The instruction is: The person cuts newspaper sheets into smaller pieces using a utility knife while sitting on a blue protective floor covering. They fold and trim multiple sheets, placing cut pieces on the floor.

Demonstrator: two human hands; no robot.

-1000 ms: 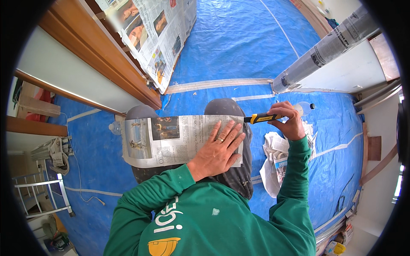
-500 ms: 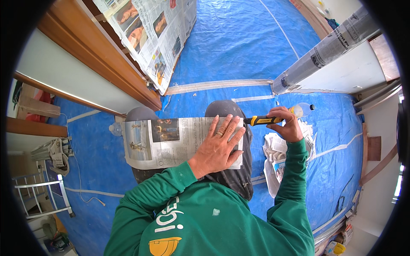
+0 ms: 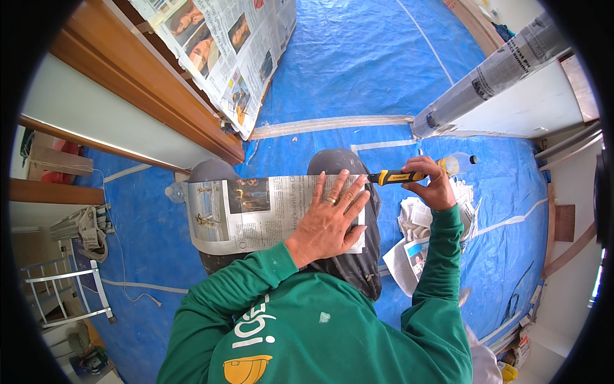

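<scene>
A folded newspaper sheet (image 3: 265, 221) lies across my knees, its photos toward the left end. My left hand (image 3: 329, 217), a ring on one finger, presses flat on its right part with the fingers spread. In my right hand (image 3: 437, 184) is a utility knife (image 3: 400, 176) with a yellow and black handle, held level by its rear end. The knife's front end points left and meets the newspaper's upper right edge, close to my left fingertips. How much blade shows is too small to tell.
Cut newspaper pieces (image 3: 416, 256) lie right of my knees, beside a clear bottle (image 3: 457, 164). Blue sheeting (image 3: 358, 70) covers the floor. A newspaper-covered panel (image 3: 224, 57) and a wrapped post (image 3: 486, 77) stand ahead. An aluminium ladder (image 3: 67, 288) is at left.
My view has shifted slightly. The knife stays at the newspaper's right edge, and my left hand keeps its place. A pale, unclear shape now shows at the lower right, beside my right arm.
</scene>
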